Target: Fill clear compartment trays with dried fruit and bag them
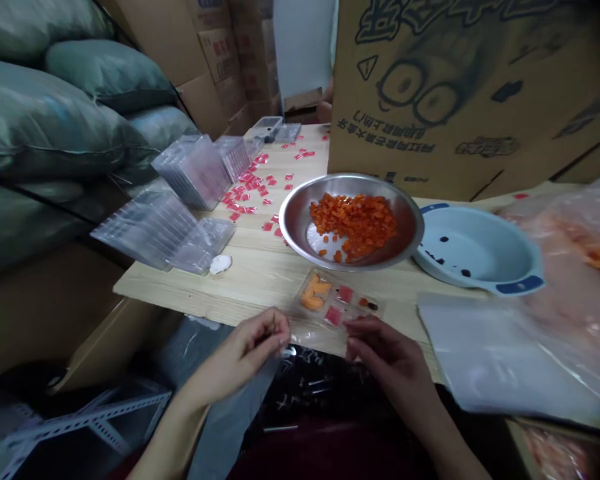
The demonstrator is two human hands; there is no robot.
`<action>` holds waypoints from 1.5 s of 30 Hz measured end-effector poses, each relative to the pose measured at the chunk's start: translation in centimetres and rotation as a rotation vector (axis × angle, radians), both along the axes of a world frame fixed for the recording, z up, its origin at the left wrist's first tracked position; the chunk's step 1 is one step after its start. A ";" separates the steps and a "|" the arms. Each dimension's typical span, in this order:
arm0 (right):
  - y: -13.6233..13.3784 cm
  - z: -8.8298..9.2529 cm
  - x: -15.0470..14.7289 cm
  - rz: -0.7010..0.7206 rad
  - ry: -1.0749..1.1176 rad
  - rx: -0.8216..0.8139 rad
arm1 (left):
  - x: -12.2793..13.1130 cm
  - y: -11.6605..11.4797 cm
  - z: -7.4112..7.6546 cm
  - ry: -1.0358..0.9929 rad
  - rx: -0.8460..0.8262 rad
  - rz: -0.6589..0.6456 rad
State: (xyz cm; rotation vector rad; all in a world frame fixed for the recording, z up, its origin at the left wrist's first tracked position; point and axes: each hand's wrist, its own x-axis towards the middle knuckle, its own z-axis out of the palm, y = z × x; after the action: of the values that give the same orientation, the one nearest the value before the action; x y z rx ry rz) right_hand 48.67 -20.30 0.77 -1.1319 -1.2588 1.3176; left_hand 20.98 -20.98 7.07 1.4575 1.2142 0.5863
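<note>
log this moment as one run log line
left hand: at clear plastic tray | right hand: at same tray | steel bowl: orange cubes

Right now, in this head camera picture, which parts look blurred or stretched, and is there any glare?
In the head view, the plastic bag at the right edge is smeared with blur, the wooden table looks stretched toward the left, and the steel bowl shows soft glare along its rim.
</note>
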 end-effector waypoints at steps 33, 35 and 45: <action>6.9 -7.5 5.4 -0.273 -0.598 0.226 | 8.3 2.2 -10.9 -0.523 -0.538 0.570; 5.2 -6.4 6.6 -0.276 -0.693 0.254 | 9.3 0.8 -10.7 -0.585 -0.607 0.603; -0.1 -4.5 13.4 -0.224 -1.308 -0.159 | 9.8 -0.5 -11.5 -0.738 -0.610 0.725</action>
State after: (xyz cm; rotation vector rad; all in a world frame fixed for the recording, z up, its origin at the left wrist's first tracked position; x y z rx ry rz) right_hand 62.09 -20.43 -3.72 -2.3259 -1.8094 0.3905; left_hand 30.75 -21.53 -4.43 0.1986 1.1349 1.0100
